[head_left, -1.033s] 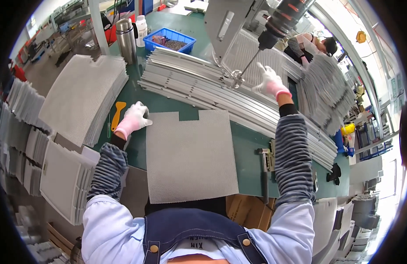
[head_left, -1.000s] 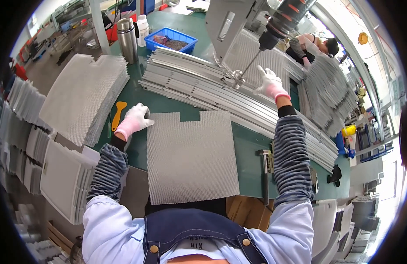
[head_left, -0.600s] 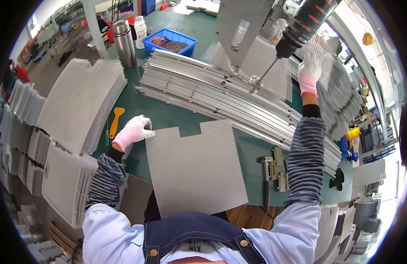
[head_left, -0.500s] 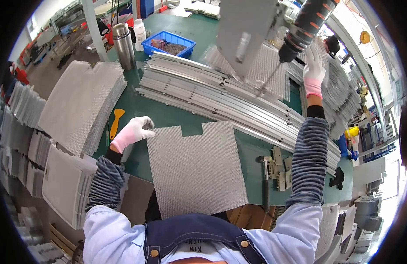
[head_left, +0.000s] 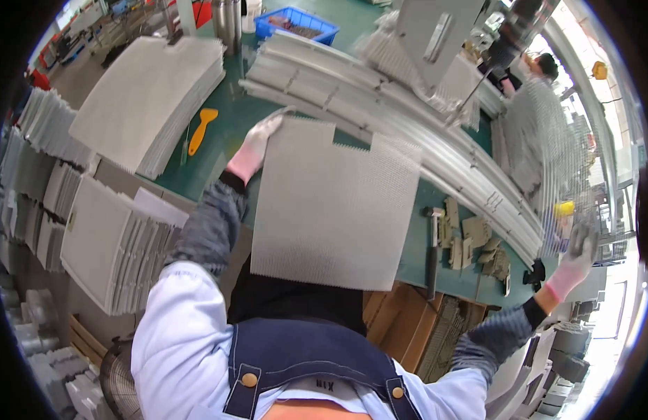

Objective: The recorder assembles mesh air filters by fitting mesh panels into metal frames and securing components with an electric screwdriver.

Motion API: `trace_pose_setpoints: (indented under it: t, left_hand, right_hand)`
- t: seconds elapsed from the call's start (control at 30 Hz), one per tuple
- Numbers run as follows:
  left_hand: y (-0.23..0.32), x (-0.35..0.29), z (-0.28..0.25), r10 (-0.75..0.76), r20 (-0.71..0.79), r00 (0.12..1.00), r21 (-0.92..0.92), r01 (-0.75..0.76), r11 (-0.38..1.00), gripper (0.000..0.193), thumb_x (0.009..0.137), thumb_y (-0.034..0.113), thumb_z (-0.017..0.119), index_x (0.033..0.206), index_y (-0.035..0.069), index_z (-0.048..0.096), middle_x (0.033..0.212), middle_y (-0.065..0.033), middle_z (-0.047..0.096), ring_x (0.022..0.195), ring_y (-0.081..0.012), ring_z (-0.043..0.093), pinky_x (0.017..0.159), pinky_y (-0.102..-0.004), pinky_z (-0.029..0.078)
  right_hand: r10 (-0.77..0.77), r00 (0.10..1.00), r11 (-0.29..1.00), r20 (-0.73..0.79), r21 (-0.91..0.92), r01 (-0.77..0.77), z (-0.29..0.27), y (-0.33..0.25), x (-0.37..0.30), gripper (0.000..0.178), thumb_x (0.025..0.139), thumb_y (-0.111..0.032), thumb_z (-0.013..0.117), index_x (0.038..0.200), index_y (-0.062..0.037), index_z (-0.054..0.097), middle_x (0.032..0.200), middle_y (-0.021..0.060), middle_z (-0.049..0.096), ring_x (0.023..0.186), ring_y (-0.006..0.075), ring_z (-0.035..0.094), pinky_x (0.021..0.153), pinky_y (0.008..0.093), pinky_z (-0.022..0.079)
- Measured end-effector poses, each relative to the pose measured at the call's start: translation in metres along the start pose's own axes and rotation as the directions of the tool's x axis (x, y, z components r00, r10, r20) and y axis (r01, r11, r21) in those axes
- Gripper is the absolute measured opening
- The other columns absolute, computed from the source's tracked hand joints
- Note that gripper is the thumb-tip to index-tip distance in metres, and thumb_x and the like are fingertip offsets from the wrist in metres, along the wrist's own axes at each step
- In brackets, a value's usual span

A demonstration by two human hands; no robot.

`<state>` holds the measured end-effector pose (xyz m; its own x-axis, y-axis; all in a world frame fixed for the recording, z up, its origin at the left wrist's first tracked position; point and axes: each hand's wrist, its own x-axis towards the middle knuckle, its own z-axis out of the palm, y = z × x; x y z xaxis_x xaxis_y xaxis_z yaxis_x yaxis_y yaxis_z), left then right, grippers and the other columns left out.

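Note:
A grey mesh sheet (head_left: pixel 334 210) with a square notch in its far edge lies in front of me, its near end over my lap. My left hand (head_left: pixel 257 145), in a white and pink glove, grips its far left corner. Out to the right, my right hand (head_left: pixel 574 264), gloved the same way, holds a second mesh sheet (head_left: pixel 565 175) by its lower edge. That sheet stands tilted and blurred, and the fingers show faintly through it. Behind it is a stack of mesh sheets (head_left: pixel 523 140).
Long metal strips (head_left: pixel 380 115) lie across the green table. A stack of sheets (head_left: pixel 145 105) and a yellow scraper (head_left: pixel 203 131) are at left. A hammer (head_left: pixel 432 252) lies beside metal pieces (head_left: pixel 464 234). A power screwdriver (head_left: pixel 509 49) hangs overhead. Another person (head_left: pixel 541 66) is at the far right.
My left hand has taken hold of the near sheet's far left corner. My right hand has moved from the right stack toward me and outward, with a mesh sheet in it.

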<state>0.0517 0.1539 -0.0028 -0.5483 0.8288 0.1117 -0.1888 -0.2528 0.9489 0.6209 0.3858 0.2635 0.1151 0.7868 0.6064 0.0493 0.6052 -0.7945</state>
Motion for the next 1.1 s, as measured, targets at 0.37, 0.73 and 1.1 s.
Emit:
trace_pose_setpoints:
  t: [0.37,0.73,1.1]
  left_hand:
    - [-0.059,0.035,0.0,0.112,0.091,0.99,0.063,-0.118,0.991,0.04,0.105,0.021,0.034,0.128,-0.002,0.056,0.128,-0.0081,0.059,0.115,-0.0145,0.055,0.101,-0.0251,0.041]
    - [-0.024,0.023,-0.011,-0.145,0.2,0.969,-0.393,0.215,0.894,0.031,0.099,0.019,0.049,0.121,0.001,0.062,0.111,-0.0067,0.066,0.101,-0.0119,0.059,0.093,-0.0254,0.046]
    - [-0.031,0.022,-0.048,0.21,0.282,0.936,0.792,-0.351,0.5,0.034,0.1,0.011,0.039,0.124,-0.004,0.059,0.128,-0.0154,0.059,0.12,-0.0231,0.055,0.105,-0.0318,0.04]
  right_hand:
    - [0.678,0.28,0.492,0.679,-0.137,-0.86,0.143,0.105,-0.234,0.047,0.087,-0.001,0.054,0.133,0.0012,0.047,0.11,0.0184,0.065,0.085,0.0229,0.068,0.071,0.0292,0.058]
    - [0.707,0.181,0.349,0.684,-0.114,-0.93,0.183,0.123,-0.254,0.041,0.086,0.006,0.054,0.127,0.0071,0.049,0.113,0.0169,0.064,0.095,0.0249,0.067,0.081,0.0364,0.059]
    - [0.626,0.126,0.475,0.769,-0.247,-0.845,0.184,0.12,-0.25,0.049,0.088,-0.011,0.065,0.133,0.0007,0.049,0.114,0.0158,0.064,0.092,0.0222,0.068,0.079,0.0353,0.057]
